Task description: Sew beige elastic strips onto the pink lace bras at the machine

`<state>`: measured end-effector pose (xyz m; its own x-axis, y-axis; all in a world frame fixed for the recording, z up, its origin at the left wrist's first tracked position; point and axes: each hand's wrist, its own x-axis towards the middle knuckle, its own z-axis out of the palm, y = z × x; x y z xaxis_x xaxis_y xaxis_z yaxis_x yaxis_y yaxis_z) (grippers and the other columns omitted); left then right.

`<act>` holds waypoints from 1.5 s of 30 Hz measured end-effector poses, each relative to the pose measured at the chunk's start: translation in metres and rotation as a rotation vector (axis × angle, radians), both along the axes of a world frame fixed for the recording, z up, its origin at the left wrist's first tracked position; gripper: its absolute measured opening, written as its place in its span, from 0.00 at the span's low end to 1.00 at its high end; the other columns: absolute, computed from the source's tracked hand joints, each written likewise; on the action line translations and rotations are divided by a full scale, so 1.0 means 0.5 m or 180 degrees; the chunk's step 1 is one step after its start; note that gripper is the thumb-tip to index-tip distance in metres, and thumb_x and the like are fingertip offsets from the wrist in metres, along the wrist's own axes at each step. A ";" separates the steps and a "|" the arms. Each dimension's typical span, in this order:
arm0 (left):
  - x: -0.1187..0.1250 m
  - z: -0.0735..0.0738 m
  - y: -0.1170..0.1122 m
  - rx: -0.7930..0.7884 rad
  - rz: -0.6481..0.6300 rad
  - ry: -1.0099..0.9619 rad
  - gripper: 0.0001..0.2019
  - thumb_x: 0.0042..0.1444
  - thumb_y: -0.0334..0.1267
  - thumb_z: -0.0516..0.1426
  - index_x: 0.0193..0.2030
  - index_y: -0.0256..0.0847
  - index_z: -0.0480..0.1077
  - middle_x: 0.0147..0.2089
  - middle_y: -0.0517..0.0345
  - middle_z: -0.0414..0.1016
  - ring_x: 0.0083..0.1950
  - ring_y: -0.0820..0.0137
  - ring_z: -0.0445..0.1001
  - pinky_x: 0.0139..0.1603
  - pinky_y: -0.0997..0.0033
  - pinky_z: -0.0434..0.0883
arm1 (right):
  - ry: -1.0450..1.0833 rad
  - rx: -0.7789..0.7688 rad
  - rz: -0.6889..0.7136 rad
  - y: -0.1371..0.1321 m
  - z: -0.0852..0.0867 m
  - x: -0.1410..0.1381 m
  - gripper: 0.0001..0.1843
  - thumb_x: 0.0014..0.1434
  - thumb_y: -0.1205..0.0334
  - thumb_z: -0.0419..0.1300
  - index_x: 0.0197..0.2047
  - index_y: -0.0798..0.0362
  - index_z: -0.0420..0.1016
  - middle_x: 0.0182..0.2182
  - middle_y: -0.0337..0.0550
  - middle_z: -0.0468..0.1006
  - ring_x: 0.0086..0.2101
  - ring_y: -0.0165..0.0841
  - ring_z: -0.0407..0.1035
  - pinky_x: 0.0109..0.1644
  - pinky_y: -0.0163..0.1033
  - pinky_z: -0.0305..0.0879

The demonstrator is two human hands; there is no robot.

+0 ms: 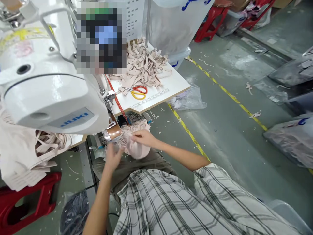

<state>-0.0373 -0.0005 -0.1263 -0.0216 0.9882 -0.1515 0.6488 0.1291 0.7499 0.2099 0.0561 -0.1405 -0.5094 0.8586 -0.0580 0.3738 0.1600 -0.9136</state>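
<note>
My right hand (144, 137) is closed in a pinch on the edge of a pale pink, cup-shaped fabric piece (139, 149), held over my lap. To its left, just below the needle end of a white sewing machine (49, 101), is my left hand (113, 158). Its fingers are smeared by motion and partly hidden, so its grip does not show. Behind the fabric piece, a bundle of thin pale pink strips (140, 124) hangs beside the machine's arm.
On the white table (174, 85) lie red-and-yellow scissors (139, 92), a printed ruler (150, 99) and a heap of beige strips (146, 67). Folded fabric (19, 163) hangs at left above a red stool (39, 200). Plastic bins (168, 29) stand behind.
</note>
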 end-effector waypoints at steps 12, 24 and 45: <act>0.144 0.059 -0.042 -0.2244 0.0849 -0.3150 0.30 0.45 0.62 0.70 0.42 0.36 0.79 0.36 0.48 0.82 0.43 0.59 0.79 0.51 0.62 0.71 | -0.0850 0.0950 -0.1743 0.493 0.137 0.075 0.15 0.63 0.65 0.62 0.51 0.64 0.75 0.60 0.62 0.70 0.63 0.47 0.58 0.70 0.55 0.50; 0.107 0.202 -0.074 -0.0132 0.0086 -0.2001 0.14 0.63 0.49 0.60 0.34 0.42 0.65 0.36 0.56 0.70 0.36 0.69 0.68 0.39 0.70 0.65 | 0.0698 0.0047 -0.1097 0.183 0.152 0.009 0.14 0.70 0.45 0.52 0.45 0.47 0.66 0.24 0.40 0.75 0.20 0.33 0.65 0.23 0.40 0.60; 0.113 0.182 -0.081 -0.0762 -0.0196 -0.1079 0.19 0.63 0.51 0.54 0.27 0.40 0.63 0.25 0.64 0.59 0.29 0.73 0.58 0.30 0.72 0.56 | 0.2166 -0.2348 -0.1175 -0.047 0.100 -0.011 0.19 0.51 0.46 0.71 0.31 0.50 0.69 0.21 0.31 0.66 0.22 0.25 0.61 0.28 0.32 0.62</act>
